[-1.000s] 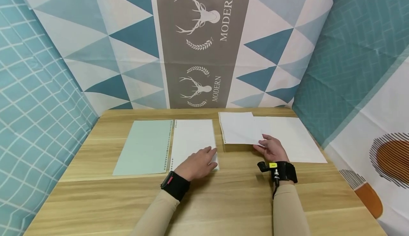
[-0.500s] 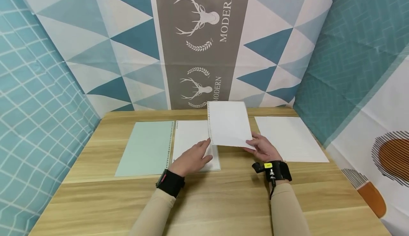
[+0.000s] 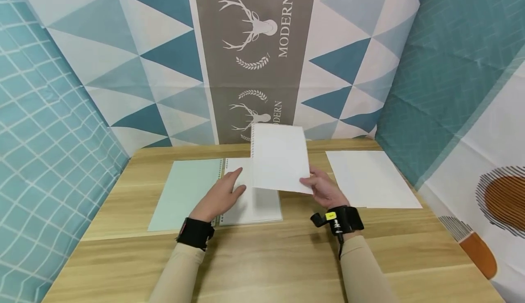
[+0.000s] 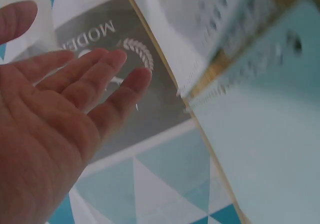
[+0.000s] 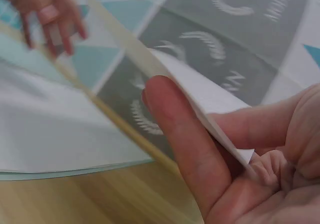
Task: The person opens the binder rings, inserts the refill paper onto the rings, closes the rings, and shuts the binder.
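Observation:
My right hand [image 3: 326,189] pinches white hole-punched paper [image 3: 280,157] by its lower right corner and holds it up, tilted, over the table. In the right wrist view the paper's edge [image 5: 212,126] runs between thumb and fingers; whether it is one sheet or more I cannot tell. Below it lies a stack of white punched paper [image 3: 266,209], partly covered from view. A pale green punched cover [image 3: 180,198] lies flat to the stack's left. Over the gap between the two hovers my left hand [image 3: 219,198], holding nothing, its fingers extended in the left wrist view.
More white paper [image 3: 371,180] lies flat at the right of the wooden table [image 3: 270,257]. Patterned cloths hang behind the table [image 3: 336,29] and along both sides. Each wrist wears a black strap.
My right hand has lifted the white paper and carried it left, from beside the right-hand paper to above the stack. My left hand has drawn back left off the stack, towards the green cover.

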The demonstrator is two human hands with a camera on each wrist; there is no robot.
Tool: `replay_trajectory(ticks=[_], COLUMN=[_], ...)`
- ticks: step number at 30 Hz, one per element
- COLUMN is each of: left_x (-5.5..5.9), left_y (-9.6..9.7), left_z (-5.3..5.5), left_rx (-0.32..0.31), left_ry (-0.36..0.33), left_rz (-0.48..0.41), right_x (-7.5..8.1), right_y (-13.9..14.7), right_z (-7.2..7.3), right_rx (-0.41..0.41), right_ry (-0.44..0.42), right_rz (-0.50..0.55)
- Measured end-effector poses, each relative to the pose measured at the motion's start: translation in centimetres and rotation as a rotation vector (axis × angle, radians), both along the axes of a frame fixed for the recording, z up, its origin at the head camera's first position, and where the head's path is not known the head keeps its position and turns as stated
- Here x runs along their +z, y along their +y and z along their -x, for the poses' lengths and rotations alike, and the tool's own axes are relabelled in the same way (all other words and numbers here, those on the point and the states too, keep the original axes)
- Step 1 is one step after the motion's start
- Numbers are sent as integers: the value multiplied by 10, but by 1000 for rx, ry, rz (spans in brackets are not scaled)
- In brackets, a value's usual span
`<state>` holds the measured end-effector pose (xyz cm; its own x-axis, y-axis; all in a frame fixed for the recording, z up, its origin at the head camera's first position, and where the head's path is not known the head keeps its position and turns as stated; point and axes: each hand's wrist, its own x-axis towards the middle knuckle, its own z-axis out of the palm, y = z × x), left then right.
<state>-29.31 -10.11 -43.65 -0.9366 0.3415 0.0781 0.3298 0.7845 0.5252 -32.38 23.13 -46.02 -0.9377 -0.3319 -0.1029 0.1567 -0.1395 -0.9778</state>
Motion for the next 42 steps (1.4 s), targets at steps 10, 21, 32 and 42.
replay_trajectory(ticks=[10, 21, 32, 42], left_x=[7, -3, -10, -9], left_y=[-6, -19, -34, -48], left_z=[-5, -11, -10, -14], left_rx=[25, 70, 143, 129], left_ry=[40, 27, 25, -32], left_rz=[-23, 48, 184, 191], right_x=[-2, -14, -23, -23], right_y=[-28, -36, -39, -39], right_z=[-1, 1, 4, 4], right_rx=[-60, -65, -221, -291], right_ry=[-19, -110, -121, -26], right_rz=[-35, -234, -354, -462])
